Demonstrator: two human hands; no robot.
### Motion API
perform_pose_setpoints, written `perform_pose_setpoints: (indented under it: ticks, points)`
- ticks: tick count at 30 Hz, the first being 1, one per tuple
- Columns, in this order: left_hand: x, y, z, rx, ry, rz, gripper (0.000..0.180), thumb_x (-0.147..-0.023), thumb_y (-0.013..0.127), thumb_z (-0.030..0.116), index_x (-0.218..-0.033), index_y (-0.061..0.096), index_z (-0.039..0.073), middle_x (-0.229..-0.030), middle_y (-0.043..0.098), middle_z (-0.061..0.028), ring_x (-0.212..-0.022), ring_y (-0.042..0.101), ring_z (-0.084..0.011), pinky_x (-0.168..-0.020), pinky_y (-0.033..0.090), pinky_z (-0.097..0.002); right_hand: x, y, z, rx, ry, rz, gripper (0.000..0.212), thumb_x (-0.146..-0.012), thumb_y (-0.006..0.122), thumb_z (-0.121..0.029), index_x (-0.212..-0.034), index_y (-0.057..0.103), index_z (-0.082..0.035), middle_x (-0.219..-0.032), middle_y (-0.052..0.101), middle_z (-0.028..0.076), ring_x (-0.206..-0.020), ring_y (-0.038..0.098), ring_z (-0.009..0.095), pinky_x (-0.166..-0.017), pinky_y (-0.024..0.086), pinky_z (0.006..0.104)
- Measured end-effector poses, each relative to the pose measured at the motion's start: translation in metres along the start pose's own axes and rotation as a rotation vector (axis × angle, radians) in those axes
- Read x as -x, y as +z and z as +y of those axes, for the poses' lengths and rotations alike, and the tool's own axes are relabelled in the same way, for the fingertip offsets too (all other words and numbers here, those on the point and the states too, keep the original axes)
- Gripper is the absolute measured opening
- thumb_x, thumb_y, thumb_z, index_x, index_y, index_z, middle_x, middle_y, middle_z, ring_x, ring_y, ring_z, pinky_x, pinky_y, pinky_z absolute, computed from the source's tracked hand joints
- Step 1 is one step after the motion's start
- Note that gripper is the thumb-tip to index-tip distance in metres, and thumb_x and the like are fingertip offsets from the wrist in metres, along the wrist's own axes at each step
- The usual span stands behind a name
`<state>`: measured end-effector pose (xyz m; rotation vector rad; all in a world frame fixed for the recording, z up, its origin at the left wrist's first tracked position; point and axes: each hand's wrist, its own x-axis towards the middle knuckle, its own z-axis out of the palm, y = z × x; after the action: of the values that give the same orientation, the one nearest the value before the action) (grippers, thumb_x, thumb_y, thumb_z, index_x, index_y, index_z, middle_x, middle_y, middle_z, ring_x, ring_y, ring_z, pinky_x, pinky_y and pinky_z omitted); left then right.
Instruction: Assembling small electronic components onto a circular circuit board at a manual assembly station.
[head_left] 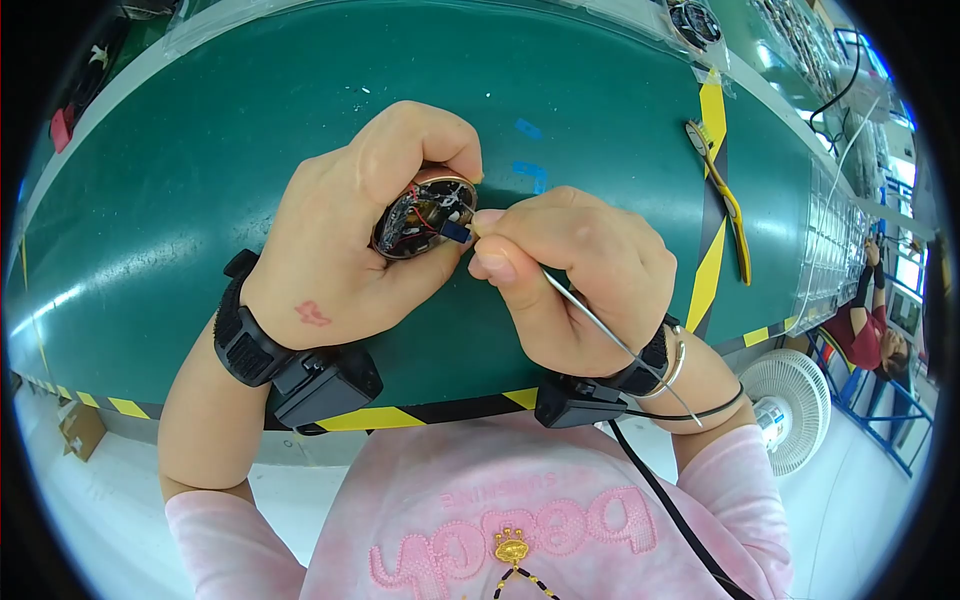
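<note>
My left hand (350, 230) cups a small round electronic part (422, 216) with a dark circuit board, thin red wires and a metal rim, held above the green conveyor belt (200, 170). My right hand (575, 275) pinches thin metal tweezers (610, 335), whose long end trails back over my wrist. The tweezer tips meet a small blue component (455, 232) at the round part's right edge. Both wrists wear black straps with black boxes.
Yellow-handled pliers (725, 195) lie on the belt to the right, beside a yellow-black tape stripe (712, 250). A white fan (795, 405) stands on the floor at lower right. Another person (870, 330) sits at far right. A cardboard box (80, 430) lies at lower left.
</note>
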<state>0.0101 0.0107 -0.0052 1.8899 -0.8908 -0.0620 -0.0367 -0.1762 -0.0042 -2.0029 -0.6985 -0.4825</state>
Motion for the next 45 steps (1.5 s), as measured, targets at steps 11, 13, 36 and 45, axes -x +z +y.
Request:
perform_pose_setpoints:
  ticks: [11, 13, 36, 45]
  points:
    - [0.001, 0.001, 0.001, -0.050, 0.005, -0.017, 0.040, -0.072, 0.075, 0.006, -0.104, 0.053, 0.004, -0.097, 0.059, -0.0073, -0.079, 0.060, -0.0188, -0.071, 0.049, -0.0270, 0.000, 0.004, 0.001, 0.002, -0.002, 0.013, 0.011, -0.084, 0.069, -0.005, -0.090, 0.060, -0.003, -0.080, 0.068, 0.008, -0.060, 0.065, 0.020, -0.052, 0.050, 0.0272]
    - [0.000, 0.005, -0.002, -0.085, 0.054, 0.026, 0.040, -0.072, 0.074, 0.005, -0.105, 0.053, 0.004, -0.096, 0.060, -0.0078, -0.080, 0.062, -0.0202, -0.071, 0.050, -0.0281, 0.001, 0.005, 0.003, -0.023, 0.001, 0.023, 0.010, -0.084, 0.069, -0.005, -0.090, 0.061, -0.003, -0.080, 0.068, 0.008, -0.060, 0.065, 0.020, -0.052, 0.050, 0.0269]
    - [0.002, -0.002, -0.003, -0.327, 0.009, -0.117, 0.048, -0.063, 0.078, 0.006, -0.105, 0.054, 0.007, -0.093, 0.059, -0.0071, -0.076, 0.056, -0.0280, -0.069, 0.043, -0.0356, -0.010, -0.008, -0.005, -0.175, 0.609, -0.177, 0.011, -0.084, 0.067, -0.003, -0.093, 0.063, 0.001, -0.084, 0.067, 0.007, -0.064, 0.063, 0.010, -0.059, 0.049, 0.0215]
    - [0.004, 0.000, -0.006, -0.320, 0.003, -0.070, 0.048, -0.063, 0.077, 0.004, -0.105, 0.054, 0.006, -0.095, 0.061, -0.0075, -0.075, 0.056, -0.0277, -0.066, 0.045, -0.0359, -0.011, -0.007, -0.005, 0.003, 0.423, -0.224, 0.012, -0.082, 0.069, -0.002, -0.092, 0.063, -0.001, -0.083, 0.065, 0.008, -0.059, 0.058, 0.012, -0.053, 0.045, 0.0227]
